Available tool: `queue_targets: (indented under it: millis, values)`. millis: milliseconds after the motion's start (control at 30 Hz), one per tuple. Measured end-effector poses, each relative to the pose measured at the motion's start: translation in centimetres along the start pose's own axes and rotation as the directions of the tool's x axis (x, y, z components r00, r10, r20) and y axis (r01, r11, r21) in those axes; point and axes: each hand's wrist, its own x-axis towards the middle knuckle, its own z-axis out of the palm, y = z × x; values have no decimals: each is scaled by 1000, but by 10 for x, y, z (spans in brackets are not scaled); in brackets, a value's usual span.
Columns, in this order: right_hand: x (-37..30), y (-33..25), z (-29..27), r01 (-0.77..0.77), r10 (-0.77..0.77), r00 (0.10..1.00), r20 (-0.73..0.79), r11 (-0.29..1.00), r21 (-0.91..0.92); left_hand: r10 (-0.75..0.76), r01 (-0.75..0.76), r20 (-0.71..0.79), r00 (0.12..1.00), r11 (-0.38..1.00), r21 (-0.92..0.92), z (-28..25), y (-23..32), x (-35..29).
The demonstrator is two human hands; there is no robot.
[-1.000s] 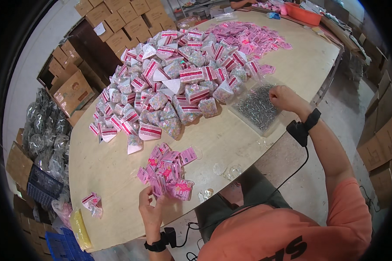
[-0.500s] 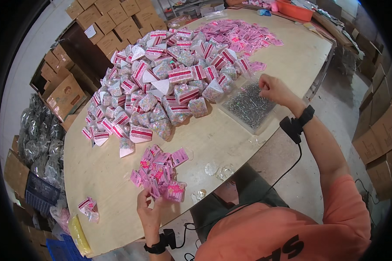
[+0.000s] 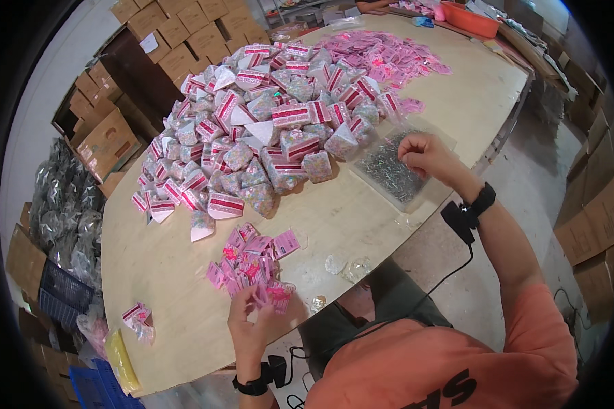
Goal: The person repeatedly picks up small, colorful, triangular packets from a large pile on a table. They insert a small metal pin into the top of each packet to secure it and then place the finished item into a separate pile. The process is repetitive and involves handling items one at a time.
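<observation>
My left hand (image 3: 247, 326) is closed at the near table edge, thumb and fingers pinching a small pink card (image 3: 260, 295). It is right beside a small heap of pink printed cards (image 3: 247, 258). Over a shallow clear tray (image 3: 416, 203) of small silvery metal pieces (image 3: 387, 178), my right hand (image 3: 431, 159) has its fingertips pinched together. Whatever lies between those fingertips is too small to make out. Behind both hands rises a large pile of glittery wedge-shaped pieces with pink and white stripes (image 3: 290, 116), like toy cake slices.
A wide spread of pink cards (image 3: 382, 54) lies on the table's far side, near an orange basin (image 3: 471, 20). A lone striped piece (image 3: 138, 320) and a yellow packet (image 3: 121, 361) sit at left. Cardboard boxes (image 3: 184, 34) are stacked behind.
My right hand has come down and slightly left, lower over the tray of metal pieces. My left hand has shifted a little, with the pink card in its fingers. The view has moved slightly.
</observation>
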Motion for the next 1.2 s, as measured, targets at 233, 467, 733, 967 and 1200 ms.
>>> queue_targets:
  millis: [233, 467, 733, 967, 1200]
  values:
    - [-24, -8, 68, 77, -132, 980, 148, 942, 328, 44, -37, 93, 995, 997, -74, 26, 18, 5]
    - [-60, -48, 131, -67, -147, 927, 346, 841, 537, 313, -323, 88, 946, 934, 151, 42, 40, 6]
    - [-65, -53, 159, 35, -164, 966, 199, 846, 531, 414, -418, 78, 907, 860, 293, 46, 46, 4]
    - [-61, -30, 187, 40, -150, 977, 153, 830, 557, 405, -422, 123, 906, 835, 353, 53, 57, 1]
    - [-60, -26, 194, -285, -78, 932, 354, 446, 849, 406, -423, 122, 905, 843, 333, 59, 50, 0]
